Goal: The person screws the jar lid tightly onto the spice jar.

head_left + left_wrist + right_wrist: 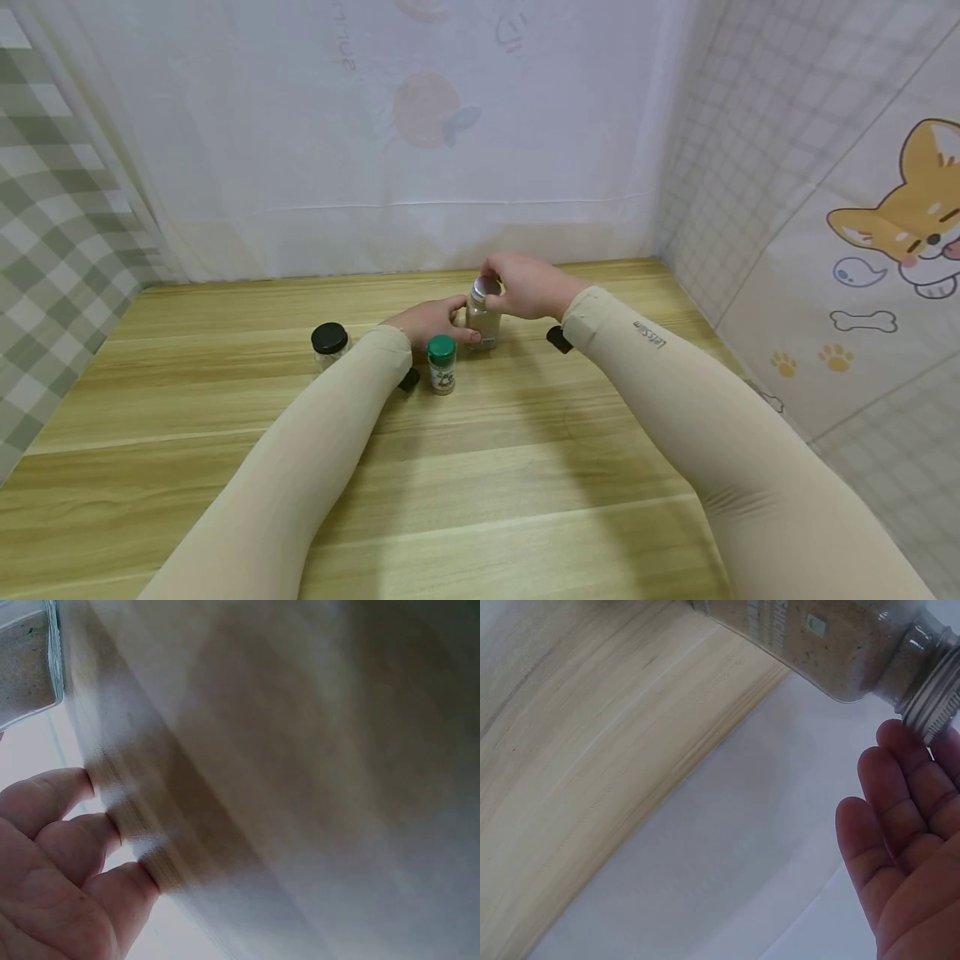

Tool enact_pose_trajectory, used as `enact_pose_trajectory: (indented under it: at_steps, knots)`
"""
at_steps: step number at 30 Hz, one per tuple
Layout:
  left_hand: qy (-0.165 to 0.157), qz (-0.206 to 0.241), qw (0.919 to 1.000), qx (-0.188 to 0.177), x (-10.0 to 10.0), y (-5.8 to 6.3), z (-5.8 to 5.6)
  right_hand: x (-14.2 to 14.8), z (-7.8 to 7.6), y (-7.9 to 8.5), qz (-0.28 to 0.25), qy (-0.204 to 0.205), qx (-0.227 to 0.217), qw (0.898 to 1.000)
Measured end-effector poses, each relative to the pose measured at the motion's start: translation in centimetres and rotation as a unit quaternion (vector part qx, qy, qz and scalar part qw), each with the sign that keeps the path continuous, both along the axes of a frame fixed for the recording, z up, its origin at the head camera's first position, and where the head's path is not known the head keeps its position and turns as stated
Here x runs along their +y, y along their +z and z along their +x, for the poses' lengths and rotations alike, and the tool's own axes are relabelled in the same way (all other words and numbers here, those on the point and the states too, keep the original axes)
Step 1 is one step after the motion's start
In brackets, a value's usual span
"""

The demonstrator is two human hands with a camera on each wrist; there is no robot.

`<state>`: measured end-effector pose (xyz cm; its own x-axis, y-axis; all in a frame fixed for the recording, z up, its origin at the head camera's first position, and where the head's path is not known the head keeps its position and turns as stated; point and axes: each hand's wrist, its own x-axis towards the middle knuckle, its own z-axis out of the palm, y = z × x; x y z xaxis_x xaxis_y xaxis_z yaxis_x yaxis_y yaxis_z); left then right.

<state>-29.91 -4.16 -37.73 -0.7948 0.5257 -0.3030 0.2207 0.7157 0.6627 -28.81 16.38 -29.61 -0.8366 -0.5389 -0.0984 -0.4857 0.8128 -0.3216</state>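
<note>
A square clear spice jar [483, 323] full of brownish powder stands upright on the table, its silver metal lid [477, 292] on top. My left hand [429, 322] holds the jar low on its body, thumb on the near side. In the left wrist view the other fingers [64, 844] reach down to the wood beside the jar [26, 671]. From the right, my right hand [534, 286] pinches the lid with thumb and fingers. The right wrist view shows fingertips at the lid's ridged edge [930, 697].
A small green-capped shaker [442, 367] stands just in front of my left hand. Partly behind the left forearm is a black-lidded jar [329, 340]. The wooden table [480, 467] ends at a white curtain [300, 167] behind and a printed sheet [795, 275] on the right.
</note>
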Motion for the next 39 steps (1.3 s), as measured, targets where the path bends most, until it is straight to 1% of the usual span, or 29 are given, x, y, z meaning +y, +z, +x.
enact_pose_trajectory:
  at_steps: [6, 11, 16, 21, 24, 32, 35, 39]
  knots:
    - [0.002, 0.005, 1.0000, -0.008, -0.1, 0.0, 0.1, -0.2, -0.2, -0.2, -0.004, 0.001, -0.005, 1.000]
    - [0.006, 0.005, 0.9999, -0.012, 0.0, 0.0, 0.1, 0.0, -0.1, -0.5, -0.017, -0.003, -0.012, 1.000]
    - [0.006, 0.002, 0.9999, -0.012, 0.0, 0.0, 0.0, 0.6, 0.0, -0.8, -0.044, -0.009, -0.022, 0.999]
    - [0.007, 0.004, 0.9999, -0.014, 0.0, -0.1, 0.0, 1.0, 0.0, -1.2, -0.082, 0.003, -0.032, 0.996]
    - [0.007, 0.006, 0.9998, -0.015, 0.0, -0.1, 0.0, 1.0, -0.1, -1.5, -0.095, 0.006, -0.035, 0.995]
    - [0.006, 0.008, 0.9998, -0.019, -0.1, 0.0, 0.1, 0.8, 0.0, -1.9, -0.104, -0.019, -0.033, 0.994]
    - [0.005, 0.007, 0.9998, -0.017, -0.1, 0.0, 0.0, 0.9, 0.0, -2.0, -0.105, -0.020, -0.032, 0.994]
    - [0.005, 0.005, 0.9998, -0.017, -0.1, 0.0, 0.0, 0.9, 0.0, -2.1, -0.097, -0.011, -0.028, 0.995]
